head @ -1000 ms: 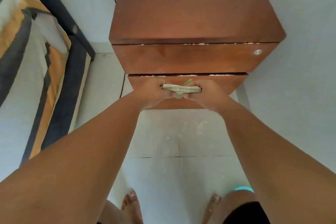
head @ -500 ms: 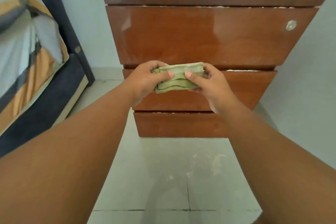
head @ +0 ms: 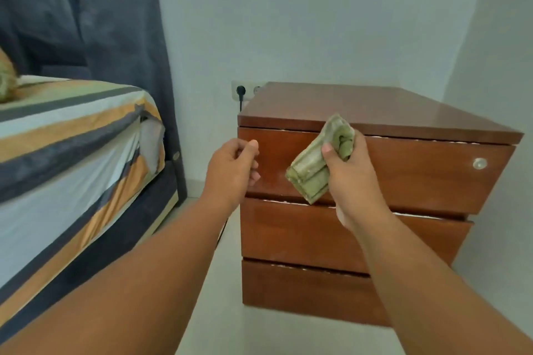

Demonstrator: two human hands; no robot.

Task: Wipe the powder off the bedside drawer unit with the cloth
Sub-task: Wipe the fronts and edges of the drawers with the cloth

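The brown wooden bedside drawer unit (head: 403, 181) stands against the wall with three closed drawers. Thin white powder lines show in the gaps between the drawers and under the top. My right hand (head: 350, 173) grips a folded green cloth (head: 320, 161), held in front of the top drawer's face. My left hand (head: 230, 170) hovers to the left of the cloth by the unit's left edge, fingers loosely curled and holding nothing.
A bed with a striped sheet (head: 72, 153) and a dark blue headboard (head: 101, 23) stands on the left. A wall socket with a black plug (head: 241, 91) sits behind the unit. A wall runs close on the right. A round lock (head: 479, 163) sits on the top drawer.
My left hand has let go of the cloth, which my right hand alone now holds and has lifted. The view has dropped lower and tilted up toward the unit's front.
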